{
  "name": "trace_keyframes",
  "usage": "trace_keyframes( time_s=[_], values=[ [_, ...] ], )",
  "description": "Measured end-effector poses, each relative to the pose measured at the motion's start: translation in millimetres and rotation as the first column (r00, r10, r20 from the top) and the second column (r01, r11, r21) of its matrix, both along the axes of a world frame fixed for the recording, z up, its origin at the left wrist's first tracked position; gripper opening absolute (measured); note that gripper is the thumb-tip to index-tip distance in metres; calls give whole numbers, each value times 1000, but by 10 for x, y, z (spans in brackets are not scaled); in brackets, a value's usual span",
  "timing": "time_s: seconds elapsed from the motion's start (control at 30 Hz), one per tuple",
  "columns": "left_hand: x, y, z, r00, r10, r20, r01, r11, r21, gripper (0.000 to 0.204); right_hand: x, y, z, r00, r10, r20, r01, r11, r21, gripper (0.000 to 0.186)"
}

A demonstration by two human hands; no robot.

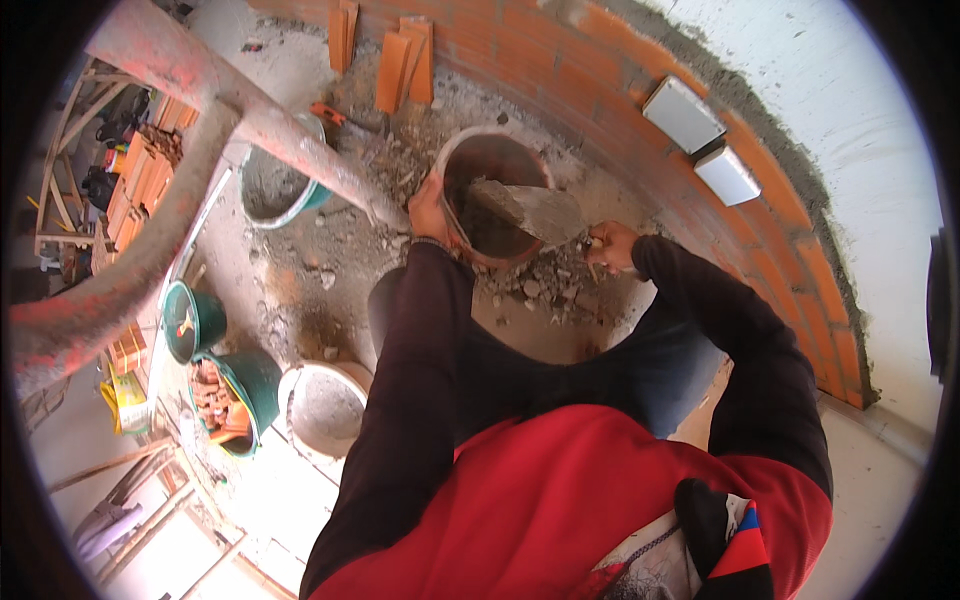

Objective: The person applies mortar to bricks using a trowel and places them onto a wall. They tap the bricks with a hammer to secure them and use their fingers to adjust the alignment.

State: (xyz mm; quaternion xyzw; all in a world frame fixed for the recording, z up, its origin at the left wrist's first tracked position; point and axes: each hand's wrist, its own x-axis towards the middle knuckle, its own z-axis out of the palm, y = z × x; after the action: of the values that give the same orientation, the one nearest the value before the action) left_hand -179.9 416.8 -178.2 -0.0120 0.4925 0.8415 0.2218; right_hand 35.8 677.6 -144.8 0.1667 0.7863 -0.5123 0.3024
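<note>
A round bucket (545,172) stands on the rubble-strewn floor, with dark, wet-looking contents low inside. My left hand (432,212) grips its left rim, fingers closed on the wall. In my right hand (612,247) is the handle of a trowel (540,208), its broad grey blade coated with mortar. The blade reaches leftward over the bucket's mouth, its tip above the opening. My right fingers are wrapped round the handle, which they mostly hide. Crumbled mortar and small stones lie on the floor just below the bucket.
A brick wall (590,95) curves along the right, with two white boxes (685,113) set in it. A rusty pipe frame (290,145) crosses the left. Nearby stand a mortar tub (318,195), a green bucket (262,385) of brick pieces and a pale bucket (328,410). Loose bricks (393,70) lean behind.
</note>
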Motion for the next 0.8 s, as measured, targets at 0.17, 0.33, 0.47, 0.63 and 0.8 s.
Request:
trace_keyframes(
  time_s=[0.17, 0.33, 0.47, 0.63, 0.8],
  values=[
    [-87, 5, -132, 999, 30, 42, -31, 999, 34, 46, -8, 70, 447, 929, -189, -319, 224, 971, 78, 27],
    [-134, 32, -190, 999, 27, -21, -28, 998, -50, 48, -238, 217, 942, 753, -236, -614, 420, 891, 172, 28],
    [-77, 79, -152, 998, -27, 56, 27, 1000, 13, 48, -477, 496, 1038, 714, -317, -624, 488, 864, 120, 31],
    [-123, 163, -89, 998, 45, -40, -50, 990, -132, 46, -688, 599, 1277, 740, -492, -459, 528, 847, -55, 32],
    [-167, 120, -127, 1000, 21, -3, -21, 998, -51, 45, -688, 667, 1364, 755, -570, -326, 523, 822, -226, 27]
  ],
)
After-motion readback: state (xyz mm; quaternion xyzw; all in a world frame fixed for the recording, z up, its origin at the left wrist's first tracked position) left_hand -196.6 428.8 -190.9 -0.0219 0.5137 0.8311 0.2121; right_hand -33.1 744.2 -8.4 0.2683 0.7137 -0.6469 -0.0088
